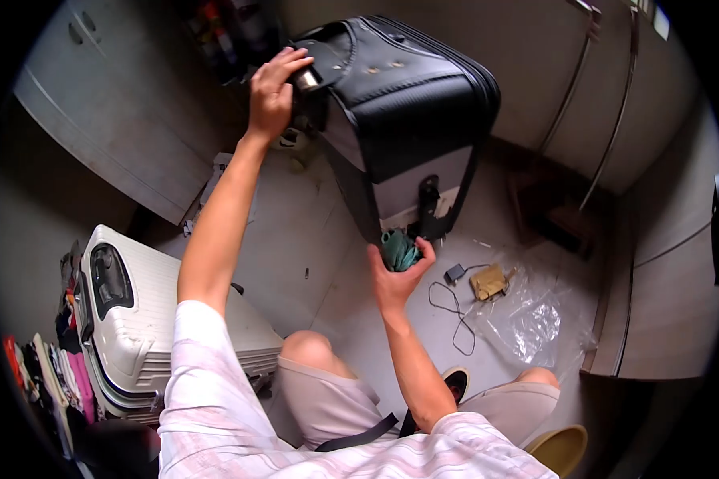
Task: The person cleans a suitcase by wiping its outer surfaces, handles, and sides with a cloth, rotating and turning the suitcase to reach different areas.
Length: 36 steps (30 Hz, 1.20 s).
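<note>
A black suitcase (423, 104) with grey side panels stands tilted in front of me. My left hand (272, 96) grips its upper left corner, fingers over the edge beside a shiny metal fitting (306, 78). Lower down, my right hand (401, 279) is closed around a bunched green cloth (399, 249). The cloth is at the suitcase's lower end, close to a black wheel or bracket (430, 195); whether it presses on the surface I cannot tell.
A white hard-shell suitcase (144, 303) lies at left beside piled clothes (64, 371). On the floor at right are a black adapter with cord (455, 274), a small brown box (488, 282) and clear plastic (535, 327). Cabinets (112, 104) and a metal-poled stand (611, 120) border the space.
</note>
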### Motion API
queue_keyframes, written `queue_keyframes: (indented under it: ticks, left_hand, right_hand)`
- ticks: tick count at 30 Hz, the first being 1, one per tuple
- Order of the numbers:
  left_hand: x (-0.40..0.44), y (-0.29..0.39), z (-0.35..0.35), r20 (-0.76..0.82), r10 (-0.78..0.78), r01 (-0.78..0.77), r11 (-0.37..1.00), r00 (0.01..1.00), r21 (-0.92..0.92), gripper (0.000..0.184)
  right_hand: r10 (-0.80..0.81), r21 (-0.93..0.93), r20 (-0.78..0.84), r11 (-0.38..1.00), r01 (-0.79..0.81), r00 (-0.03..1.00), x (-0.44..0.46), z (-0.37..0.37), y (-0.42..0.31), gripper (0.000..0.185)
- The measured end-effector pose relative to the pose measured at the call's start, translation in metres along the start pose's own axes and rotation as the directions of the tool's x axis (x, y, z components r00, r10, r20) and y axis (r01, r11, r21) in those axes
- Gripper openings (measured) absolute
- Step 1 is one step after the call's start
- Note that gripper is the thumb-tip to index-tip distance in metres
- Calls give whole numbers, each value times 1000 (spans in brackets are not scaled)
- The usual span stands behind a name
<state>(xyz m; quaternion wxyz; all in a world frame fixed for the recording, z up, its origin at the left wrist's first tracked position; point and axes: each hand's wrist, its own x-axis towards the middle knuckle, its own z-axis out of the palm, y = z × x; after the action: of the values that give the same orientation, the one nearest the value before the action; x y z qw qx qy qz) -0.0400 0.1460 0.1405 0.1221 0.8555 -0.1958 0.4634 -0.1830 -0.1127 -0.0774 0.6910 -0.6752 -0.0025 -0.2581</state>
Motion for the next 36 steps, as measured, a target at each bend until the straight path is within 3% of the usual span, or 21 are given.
queue_keyframes:
  ticks: [3,6,8,10,19,22,30,36]
  left_hand:
    - [-3,-7,-2,111,-52,34,986,992,160,52]
    - [5,-13,-1,100,-58,55,998,993,32,44]
    - [5,-17,0,42,-45,43,998,998,38,39]
    - [6,-12,-8,94,-62,52,993,994,102,38]
    - [23,1,-6,111,93,-107,985,989,132,32]
    - [27,18,-1,122,76,-93,986,990,140,34]
    - [37,64,19,112,67,-94,961,991,259,35]
    - [55,99,48,98,37,-70,932,994,356,42]
  right_hand:
    - [-141,-105,91,983,150,986,24,22,-24,71]
    - [-199,-251,111,942,221,974,44,30,-15,71]
    - [-179,-260,132,943,208,975,51,24,-17,70]
    - [-216,-329,162,908,259,963,55,19,-17,67]
    - [-307,-343,211,866,365,928,89,-5,-9,66]
    - [-348,-351,213,845,404,913,112,-21,2,66]
    - [-224,-381,374,848,369,900,207,-54,26,59]
    - [27,-414,464,890,190,886,287,-52,59,53]
